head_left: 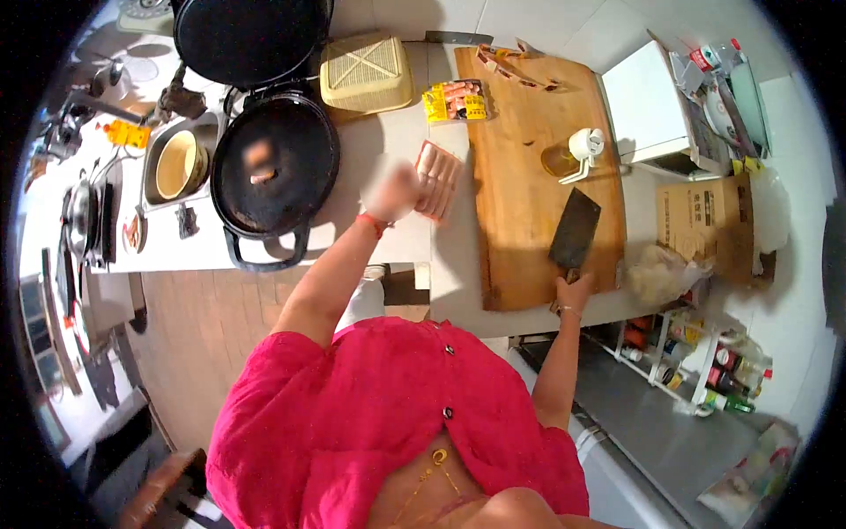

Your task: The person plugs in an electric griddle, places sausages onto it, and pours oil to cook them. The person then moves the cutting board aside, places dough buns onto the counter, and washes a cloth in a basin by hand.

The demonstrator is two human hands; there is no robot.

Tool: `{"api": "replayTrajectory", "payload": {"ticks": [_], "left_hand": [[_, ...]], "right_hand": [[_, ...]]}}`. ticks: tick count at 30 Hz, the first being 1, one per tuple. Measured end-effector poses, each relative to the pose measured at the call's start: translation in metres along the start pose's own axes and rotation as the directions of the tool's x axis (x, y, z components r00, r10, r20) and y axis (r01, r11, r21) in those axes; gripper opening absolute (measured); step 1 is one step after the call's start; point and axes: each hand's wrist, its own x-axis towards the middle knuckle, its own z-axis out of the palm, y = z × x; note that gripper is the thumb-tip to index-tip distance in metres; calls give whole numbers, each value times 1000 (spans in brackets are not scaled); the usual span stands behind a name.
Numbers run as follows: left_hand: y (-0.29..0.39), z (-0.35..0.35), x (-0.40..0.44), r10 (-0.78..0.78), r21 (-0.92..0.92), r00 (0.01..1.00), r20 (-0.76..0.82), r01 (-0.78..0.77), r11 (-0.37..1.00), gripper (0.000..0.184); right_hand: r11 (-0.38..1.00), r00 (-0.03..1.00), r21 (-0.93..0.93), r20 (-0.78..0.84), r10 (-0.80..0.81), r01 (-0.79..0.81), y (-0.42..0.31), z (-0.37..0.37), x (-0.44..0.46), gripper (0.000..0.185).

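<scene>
A pack of sausages lies on the light counter, left of the wooden cutting board. My left hand is at the pack's left edge, its fingers smeared by motion. Low on the board's right side, my right hand is closed round the handle of a cleaver, whose broad dark blade points away from me over the wood. A second, yellow sausage pack lies near the board's upper left edge. In the black round pan at the left are blurred reddish-brown pieces.
A glass jug with a white lid and a torn wrapper are on the board. Behind the counter's middle sits a cream basket. The sink is at the left; a cardboard box and bottles are at the right.
</scene>
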Motion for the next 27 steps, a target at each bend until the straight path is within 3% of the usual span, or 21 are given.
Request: {"api": "replayTrajectory", "payload": {"ticks": [2,3,5,6,7,10,11,13,14,16,17,20,21,22,24,27], "left_hand": [[35,-14,-29,57,-40,994,93,-53,998,35],[66,-19,-48,-138,-727,968,209,248,640,40],[106,-18,-71,-120,-827,941,315,335,452,39],[120,-8,-76,-99,-862,926,363,374,342,39],[128,14,-78,-85,-881,965,249,262,395,40],[157,39,-64,-67,-720,850,522,482,499,41],[155,59,-62,-20,-777,882,471,426,465,38],[174,69,-56,-90,-662,930,356,319,678,31],[179,76,-55,-110,-569,963,244,235,788,31],[207,60,-61,-144,-181,989,7,143,973,37],[219,55,-67,-118,40,987,-110,123,992,39],[224,64,-85,106,150,977,-183,-78,986,48],[233,72,-91,175,104,958,-226,-155,982,51],[247,75,-98,202,75,967,-155,-193,978,52],[252,98,-108,269,196,960,-81,-249,948,57],[264,111,-110,220,189,975,16,-219,957,69]], "right_hand": [[944,966,326,256,-41,-46,34,-2,16,38],[867,916,477,396,-67,-143,48,-5,22,34],[562,718,695,655,-237,-448,60,-39,14,29],[541,739,706,640,-211,-457,61,-51,4,28],[522,761,718,622,-184,-461,58,-57,-11,27],[521,798,744,575,-181,-418,43,-87,-46,29],[523,805,755,559,-197,-396,40,-93,-53,31],[590,838,753,498,-222,-291,40,-95,-63,28],[619,853,749,466,-237,-237,42,-95,-65,27],[702,894,707,366,-258,-87,52,-86,-64,26],[730,909,683,313,-276,-14,41,-88,-64,25],[754,912,643,220,-347,132,35,-74,-51,28],[756,910,636,201,-361,159,33,-66,-47,28],[755,908,628,181,-377,188,24,-64,-44,29],[737,907,646,164,-389,199,13,-58,-43,28],[748,907,631,167,-388,204,11,-41,-35,24]]}}
